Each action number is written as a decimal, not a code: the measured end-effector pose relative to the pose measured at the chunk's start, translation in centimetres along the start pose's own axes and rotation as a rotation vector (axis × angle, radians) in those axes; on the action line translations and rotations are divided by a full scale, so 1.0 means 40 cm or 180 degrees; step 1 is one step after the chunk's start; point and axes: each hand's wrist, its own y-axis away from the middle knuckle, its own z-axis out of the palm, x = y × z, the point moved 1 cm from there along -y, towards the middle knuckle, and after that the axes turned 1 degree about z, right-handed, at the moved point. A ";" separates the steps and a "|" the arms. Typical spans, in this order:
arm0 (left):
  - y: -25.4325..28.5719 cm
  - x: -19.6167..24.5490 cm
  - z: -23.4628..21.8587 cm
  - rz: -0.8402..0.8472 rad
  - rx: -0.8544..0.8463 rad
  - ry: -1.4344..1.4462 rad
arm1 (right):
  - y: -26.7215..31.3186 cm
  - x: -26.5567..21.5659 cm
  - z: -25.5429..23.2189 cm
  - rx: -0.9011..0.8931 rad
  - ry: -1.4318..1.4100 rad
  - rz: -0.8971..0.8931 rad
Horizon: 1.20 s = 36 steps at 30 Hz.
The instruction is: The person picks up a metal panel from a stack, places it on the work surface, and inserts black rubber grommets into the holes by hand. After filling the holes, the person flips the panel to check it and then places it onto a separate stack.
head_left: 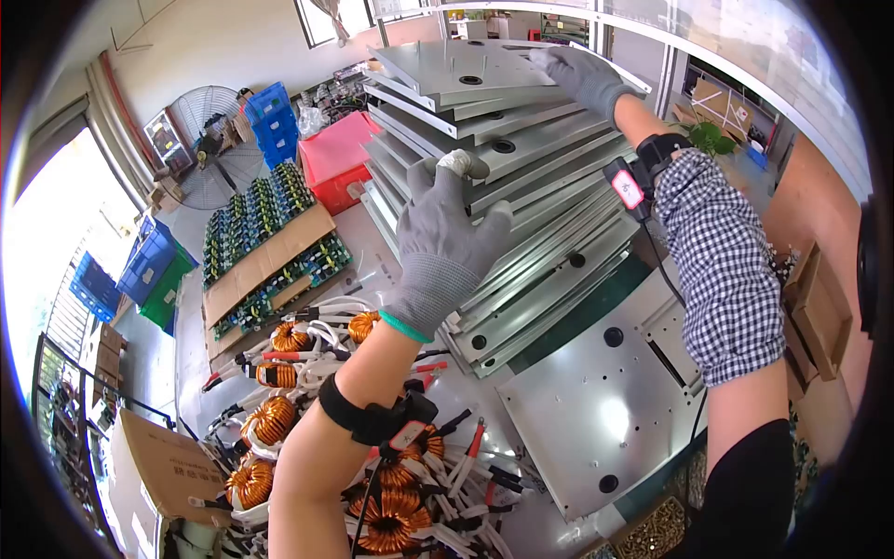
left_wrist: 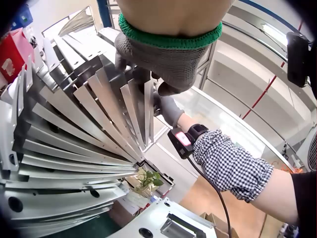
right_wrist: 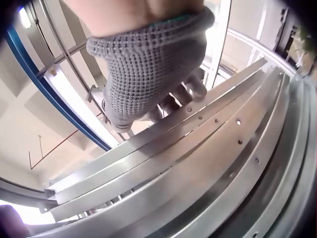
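A tall stack of grey metal panels (head_left: 521, 233) with folded edges and round black-rimmed holes stands in front of me, its layers fanned unevenly. My left hand (head_left: 452, 219), in a grey knit glove with white wrapping on one finger, is at the stack's near left side, fingers loosely bent and thumb apart. The gloved right hand (head_left: 582, 76) rests at the far right edge of the top panel (head_left: 475, 67), fingers reaching over its surface. From the right wrist, that hand (right_wrist: 148, 79) sits along the top panel's folded edge, its fingertips partly hidden behind it.
A separate metal plate (head_left: 605, 419) lies front right. Copper-wound coils (head_left: 386, 517) with white leads crowd the near left. Behind them are circuit boards (head_left: 256, 219) with cardboard, a red box (head_left: 337, 163) and blue crates (head_left: 270, 121). A cardboard box (head_left: 819, 312) stands at right.
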 end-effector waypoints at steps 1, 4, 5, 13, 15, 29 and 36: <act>0.021 0.006 0.000 0.0088 0.0025 0.0067 | 0.004 0.004 -0.011 -0.0174 0.0137 0.0014; 0.069 0.028 0.001 0.0347 0.0144 0.0010 | -0.020 -0.006 -0.031 -0.0674 0.0309 0.0335; 0.085 0.036 0.000 0.0376 0.0127 0.0028 | -0.016 0.020 -0.002 -0.0502 0.0415 -0.0162; -0.037 -0.264 -0.084 -0.0758 0.2150 0.1343 | -0.018 0.045 0.081 -0.1092 0.0998 -0.0879; -0.056 -0.407 -0.034 -0.1914 0.1272 0.3364 | -0.014 0.046 0.087 -0.0943 0.0739 -0.0983; 0.008 -0.364 -0.030 -0.2589 -0.0265 0.2127 | -0.035 0.145 0.078 -0.1056 -0.0694 0.0102; 0.026 -0.351 -0.035 -0.2187 0.0085 0.1468 | 0.062 0.099 -0.053 -0.0046 -0.0620 0.0361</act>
